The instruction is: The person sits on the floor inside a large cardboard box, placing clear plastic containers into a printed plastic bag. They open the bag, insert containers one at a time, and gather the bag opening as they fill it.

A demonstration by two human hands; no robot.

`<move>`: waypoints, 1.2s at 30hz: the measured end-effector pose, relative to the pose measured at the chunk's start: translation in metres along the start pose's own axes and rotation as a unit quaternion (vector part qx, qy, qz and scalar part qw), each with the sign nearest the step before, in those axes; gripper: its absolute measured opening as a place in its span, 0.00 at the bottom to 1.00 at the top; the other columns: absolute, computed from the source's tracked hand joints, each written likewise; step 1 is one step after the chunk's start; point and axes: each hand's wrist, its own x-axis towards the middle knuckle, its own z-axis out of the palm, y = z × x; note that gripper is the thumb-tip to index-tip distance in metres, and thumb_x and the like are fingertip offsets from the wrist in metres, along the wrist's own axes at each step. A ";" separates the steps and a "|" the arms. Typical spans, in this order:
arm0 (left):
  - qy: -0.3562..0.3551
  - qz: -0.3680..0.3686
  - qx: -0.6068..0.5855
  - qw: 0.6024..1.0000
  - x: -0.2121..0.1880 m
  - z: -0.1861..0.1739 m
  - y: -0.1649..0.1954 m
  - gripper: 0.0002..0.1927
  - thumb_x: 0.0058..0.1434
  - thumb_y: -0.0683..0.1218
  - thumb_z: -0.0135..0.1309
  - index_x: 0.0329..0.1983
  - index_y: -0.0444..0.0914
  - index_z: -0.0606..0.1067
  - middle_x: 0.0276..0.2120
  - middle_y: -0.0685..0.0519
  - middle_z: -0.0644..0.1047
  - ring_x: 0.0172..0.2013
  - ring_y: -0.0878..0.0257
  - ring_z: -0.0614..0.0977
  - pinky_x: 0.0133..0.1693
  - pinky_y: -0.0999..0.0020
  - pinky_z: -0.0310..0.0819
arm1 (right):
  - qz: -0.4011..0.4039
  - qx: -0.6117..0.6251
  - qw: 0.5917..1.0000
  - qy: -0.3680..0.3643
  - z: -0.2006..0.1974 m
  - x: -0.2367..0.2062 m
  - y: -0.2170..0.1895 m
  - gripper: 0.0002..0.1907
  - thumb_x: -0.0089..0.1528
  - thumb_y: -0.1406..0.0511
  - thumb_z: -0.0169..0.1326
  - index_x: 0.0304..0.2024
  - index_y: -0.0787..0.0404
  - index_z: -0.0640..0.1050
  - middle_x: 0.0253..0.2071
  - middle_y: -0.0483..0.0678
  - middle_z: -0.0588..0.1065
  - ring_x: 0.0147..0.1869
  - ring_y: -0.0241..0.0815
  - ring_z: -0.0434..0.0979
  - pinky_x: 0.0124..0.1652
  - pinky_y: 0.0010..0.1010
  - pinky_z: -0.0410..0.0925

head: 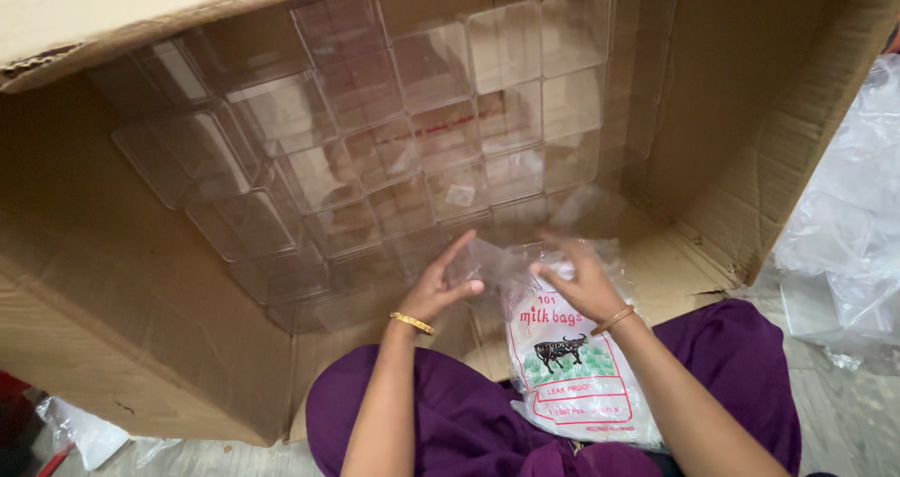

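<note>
My left hand [442, 285] and my right hand [581, 280] are raised side by side in front of a big cardboard box [122, 280]. Between them they pinch a thin clear plastic bag [502, 263] by its top. Just below the right hand, on my purple-clad lap, lies a white pack of plastic bags [572, 369] printed in red with a dark animal picture. Inside the box, several clear square plastic containers [403, 140] are stacked in rows against the back wall.
The box's top flap [112, 13] hangs over at upper left; its right wall [750, 111] slants beside my right arm. A heap of clear plastic wrapping [844, 243] lies on the floor at right. White plastic scraps [84, 430] sit at lower left.
</note>
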 end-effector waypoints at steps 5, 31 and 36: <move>-0.035 0.012 0.002 0.999 -0.014 0.005 -0.002 0.48 0.58 0.57 0.63 0.79 0.45 0.55 0.76 0.45 0.59 0.74 0.53 0.61 0.70 0.58 0.54 | -0.041 0.227 0.940 -0.252 0.012 -0.010 -0.046 0.53 0.61 0.41 0.52 0.77 0.54 0.46 0.80 0.55 0.44 0.84 0.51 0.38 0.74 0.42 0.42; 0.029 0.134 0.026 0.990 -0.054 -0.048 0.018 0.59 0.53 0.51 0.67 0.82 0.45 0.44 0.75 0.44 0.61 0.74 0.52 0.59 0.73 0.56 0.48 | 0.020 0.202 0.979 -0.028 0.056 0.004 -0.058 0.28 0.63 0.57 0.58 0.65 0.60 0.73 0.57 0.51 0.80 0.54 0.42 0.80 0.52 0.35 0.74; -0.005 0.107 -0.029 0.994 -0.058 -0.050 0.017 0.59 0.52 0.50 0.68 0.81 0.45 0.47 0.72 0.45 0.62 0.73 0.52 0.61 0.72 0.55 0.52 | -0.055 0.168 0.962 -0.208 0.067 0.001 -0.082 0.36 0.57 0.55 0.68 0.62 0.61 0.68 0.64 0.56 0.69 0.69 0.45 0.70 0.65 0.38 0.69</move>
